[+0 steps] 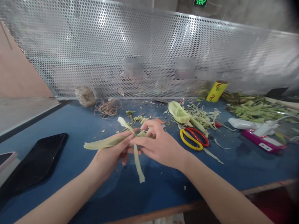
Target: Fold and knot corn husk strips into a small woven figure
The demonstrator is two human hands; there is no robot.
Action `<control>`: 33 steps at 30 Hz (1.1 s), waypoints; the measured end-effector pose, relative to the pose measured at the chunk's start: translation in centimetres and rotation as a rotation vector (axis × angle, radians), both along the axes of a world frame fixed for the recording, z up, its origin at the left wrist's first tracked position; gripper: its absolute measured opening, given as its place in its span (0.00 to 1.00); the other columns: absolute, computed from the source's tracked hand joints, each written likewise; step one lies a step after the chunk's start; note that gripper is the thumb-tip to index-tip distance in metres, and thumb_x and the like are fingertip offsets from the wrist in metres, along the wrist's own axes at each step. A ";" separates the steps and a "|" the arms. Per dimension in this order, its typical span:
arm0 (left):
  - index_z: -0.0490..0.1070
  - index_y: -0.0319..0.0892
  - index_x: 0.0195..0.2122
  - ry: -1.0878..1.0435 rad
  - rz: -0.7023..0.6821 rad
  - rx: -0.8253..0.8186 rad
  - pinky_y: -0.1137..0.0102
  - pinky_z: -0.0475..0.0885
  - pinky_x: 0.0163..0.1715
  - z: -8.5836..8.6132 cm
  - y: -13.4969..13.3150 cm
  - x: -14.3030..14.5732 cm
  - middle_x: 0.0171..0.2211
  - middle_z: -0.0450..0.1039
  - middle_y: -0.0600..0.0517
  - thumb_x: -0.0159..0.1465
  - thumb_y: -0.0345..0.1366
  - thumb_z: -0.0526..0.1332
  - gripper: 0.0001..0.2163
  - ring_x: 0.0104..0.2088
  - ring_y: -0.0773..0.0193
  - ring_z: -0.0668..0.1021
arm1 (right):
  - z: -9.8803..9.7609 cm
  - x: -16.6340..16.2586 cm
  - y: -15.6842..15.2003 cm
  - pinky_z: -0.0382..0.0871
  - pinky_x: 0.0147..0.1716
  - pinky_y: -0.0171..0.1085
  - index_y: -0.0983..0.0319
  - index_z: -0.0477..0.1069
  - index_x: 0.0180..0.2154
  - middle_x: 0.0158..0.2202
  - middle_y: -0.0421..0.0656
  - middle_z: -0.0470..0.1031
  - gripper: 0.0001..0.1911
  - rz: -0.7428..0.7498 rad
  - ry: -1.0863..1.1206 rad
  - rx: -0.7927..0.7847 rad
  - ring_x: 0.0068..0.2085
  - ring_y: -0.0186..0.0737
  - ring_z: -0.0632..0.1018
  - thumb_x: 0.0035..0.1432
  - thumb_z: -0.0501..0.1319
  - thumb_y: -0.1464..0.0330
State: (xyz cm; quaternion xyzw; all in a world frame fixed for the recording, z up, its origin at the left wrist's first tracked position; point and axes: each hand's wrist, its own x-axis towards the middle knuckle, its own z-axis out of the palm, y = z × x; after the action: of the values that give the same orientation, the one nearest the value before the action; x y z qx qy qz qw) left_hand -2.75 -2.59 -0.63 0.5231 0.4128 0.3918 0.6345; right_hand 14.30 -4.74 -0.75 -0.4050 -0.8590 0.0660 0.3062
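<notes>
Both hands meet above the blue table (70,124) and work the same bundle of pale green leaf strips (105,142). My left hand (112,155) pinches the strips from below, and one long strip sticks out to the left. My right hand (158,144) comes in from the right, fingers curled on the strips where they cross. One narrow strip (138,165) hangs down from between the hands. Another strip end points up and away behind my fingers.
Scissors with red and yellow handles (192,138) lie right of my hands beside a heap of green leaf scraps (193,116). A black phone (35,161) lies at the left. Twine (106,108), a yellow roll (216,91), a pink device (263,141) and a perforated metal screen (149,53) stand farther back.
</notes>
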 end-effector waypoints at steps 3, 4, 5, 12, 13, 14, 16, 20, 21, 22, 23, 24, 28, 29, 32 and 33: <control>0.72 0.40 0.34 -0.028 -0.025 0.022 0.81 0.58 0.13 -0.3 0.1 0.0 0.18 0.70 0.55 0.56 0.39 0.61 0.08 0.18 0.73 0.69 | -0.1 -0.2 -0.1 0.66 0.34 0.34 0.52 0.67 0.39 0.48 0.39 0.62 0.10 -0.030 -0.018 0.008 0.34 0.32 0.71 0.54 0.55 0.67; 0.72 0.40 0.33 -0.044 -0.013 0.027 0.81 0.58 0.14 -0.4 0.2 0.0 0.19 0.71 0.55 0.56 0.38 0.61 0.08 0.18 0.73 0.69 | -0.1 -0.2 -0.2 0.65 0.33 0.34 0.52 0.67 0.40 0.47 0.39 0.63 0.10 -0.037 -0.005 0.000 0.34 0.32 0.72 0.54 0.55 0.66; 0.72 0.40 0.33 -0.058 0.003 0.023 0.81 0.59 0.15 -0.5 0.3 0.0 0.21 0.71 0.55 0.56 0.38 0.61 0.07 0.19 0.74 0.69 | -0.2 -0.3 -0.2 0.65 0.32 0.33 0.52 0.65 0.41 0.45 0.39 0.66 0.11 -0.050 0.024 -0.023 0.33 0.32 0.72 0.54 0.56 0.65; 0.73 0.40 0.31 -0.042 -0.001 0.067 0.79 0.64 0.17 -0.3 0.2 0.0 0.22 0.71 0.54 0.53 0.37 0.63 0.07 0.21 0.71 0.70 | -0.6 -0.4 -0.3 0.63 0.24 0.32 0.52 0.63 0.42 0.31 0.35 0.70 0.14 -0.141 0.211 -0.148 0.25 0.31 0.70 0.51 0.58 0.63; 0.74 0.40 0.28 -0.003 0.014 0.112 0.78 0.65 0.16 -0.2 0.1 0.0 0.21 0.70 0.55 0.51 0.36 0.64 0.06 0.20 0.70 0.69 | -0.6 -0.3 -0.3 0.63 0.25 0.32 0.53 0.65 0.40 0.33 0.36 0.70 0.11 -0.113 0.194 -0.117 0.25 0.31 0.70 0.52 0.58 0.64; 0.74 0.40 0.26 0.034 0.032 0.154 0.78 0.65 0.16 -0.2 0.0 0.1 0.19 0.69 0.55 0.50 0.35 0.65 0.05 0.19 0.70 0.69 | -0.7 -0.3 -0.2 0.64 0.26 0.32 0.54 0.67 0.38 0.36 0.38 0.69 0.08 -0.066 0.168 -0.073 0.26 0.31 0.69 0.52 0.58 0.65; 0.75 0.40 0.24 0.074 0.069 0.210 0.77 0.66 0.15 -0.1 0.0 0.1 0.19 0.69 0.55 0.49 0.34 0.66 0.04 0.18 0.70 0.69 | -0.8 -0.2 -0.1 0.64 0.30 0.33 0.56 0.70 0.33 0.42 0.41 0.67 0.05 0.054 0.137 0.035 0.28 0.30 0.69 0.54 0.56 0.68; 0.75 0.42 0.23 -0.012 0.146 0.230 0.77 0.68 0.17 -0.4 0.1 0.0 0.31 0.75 0.54 0.48 0.33 0.66 0.02 0.20 0.72 0.71 | -1.0 -0.7 0.3 0.66 0.34 0.33 0.59 0.72 0.31 0.36 0.43 0.69 0.06 0.151 0.403 0.033 0.34 0.33 0.71 0.55 0.57 0.71; 0.75 0.42 0.23 -0.033 0.165 0.234 0.77 0.68 0.18 -0.4 0.1 0.0 0.34 0.75 0.53 0.48 0.34 0.66 0.02 0.21 0.72 0.71 | -1.0 -0.9 0.4 0.66 0.31 0.33 0.60 0.72 0.31 0.32 0.42 0.70 0.04 0.123 0.533 -0.060 0.32 0.33 0.71 0.54 0.58 0.70; 0.75 0.43 0.24 -0.032 0.180 0.240 0.77 0.68 0.18 -0.5 0.1 0.1 0.35 0.75 0.53 0.48 0.34 0.66 0.03 0.21 0.71 0.72 | -1.1 -1.1 0.5 0.65 0.26 0.32 0.60 0.71 0.29 0.28 0.41 0.70 0.03 0.090 0.667 -0.186 0.28 0.32 0.71 0.53 0.59 0.70; 0.75 0.44 0.25 -0.021 0.197 0.250 0.77 0.68 0.18 -0.5 0.0 0.1 0.36 0.76 0.53 0.48 0.34 0.66 0.03 0.22 0.70 0.72 | -1.1 -1.3 0.7 0.63 0.21 0.30 0.61 0.70 0.28 0.25 0.39 0.69 0.04 0.057 0.794 -0.330 0.23 0.29 0.69 0.52 0.59 0.68; 0.76 0.43 0.25 0.023 0.209 0.265 0.76 0.68 0.17 -0.5 0.0 0.2 0.36 0.76 0.53 0.48 0.34 0.66 0.03 0.21 0.70 0.72 | -1.2 -1.5 0.8 0.59 0.16 0.29 0.62 0.68 0.26 0.22 0.37 0.67 0.06 0.033 0.911 -0.474 0.18 0.27 0.66 0.52 0.59 0.67; 0.77 0.45 0.26 0.097 0.271 0.317 0.74 0.70 0.18 -0.5 -0.2 0.6 0.30 0.77 0.54 0.46 0.33 0.67 0.05 0.19 0.69 0.72 | -1.6 -1.9 1.3 0.51 0.10 0.26 0.63 0.61 0.22 0.14 0.32 0.62 0.13 0.034 1.165 -0.792 0.11 0.22 0.59 0.50 0.60 0.63; 0.77 0.46 0.26 0.084 0.283 0.317 0.74 0.70 0.18 -0.5 -0.2 0.7 0.29 0.77 0.55 0.45 0.33 0.68 0.06 0.19 0.68 0.72 | -1.7 -2.0 1.3 0.51 0.09 0.26 0.63 0.61 0.22 0.13 0.31 0.61 0.13 0.043 1.184 -0.807 0.10 0.22 0.59 0.50 0.60 0.63; 0.77 0.46 0.27 0.087 0.235 0.261 0.72 0.71 0.20 -0.3 -0.4 0.8 0.27 0.77 0.55 0.44 0.32 0.68 0.07 0.18 0.67 0.73 | -1.8 -2.1 1.2 0.52 0.08 0.26 0.63 0.60 0.24 0.13 0.30 0.62 0.13 0.060 1.177 -0.814 0.09 0.22 0.59 0.51 0.60 0.62; 0.77 0.46 0.28 0.095 0.213 0.240 0.71 0.72 0.20 -0.3 -0.4 0.8 0.26 0.77 0.54 0.45 0.32 0.68 0.08 0.18 0.67 0.73 | -1.8 -2.1 1.2 0.52 0.08 0.25 0.62 0.59 0.25 0.14 0.30 0.62 0.13 0.056 1.159 -0.809 0.09 0.22 0.60 0.51 0.59 0.62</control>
State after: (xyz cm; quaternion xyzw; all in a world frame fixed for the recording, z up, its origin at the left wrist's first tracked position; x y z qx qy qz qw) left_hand -1.96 -2.97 -0.89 0.5665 0.4455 0.4781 0.5021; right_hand 12.23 -3.58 -2.52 -0.3643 -0.4757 0.5931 0.5379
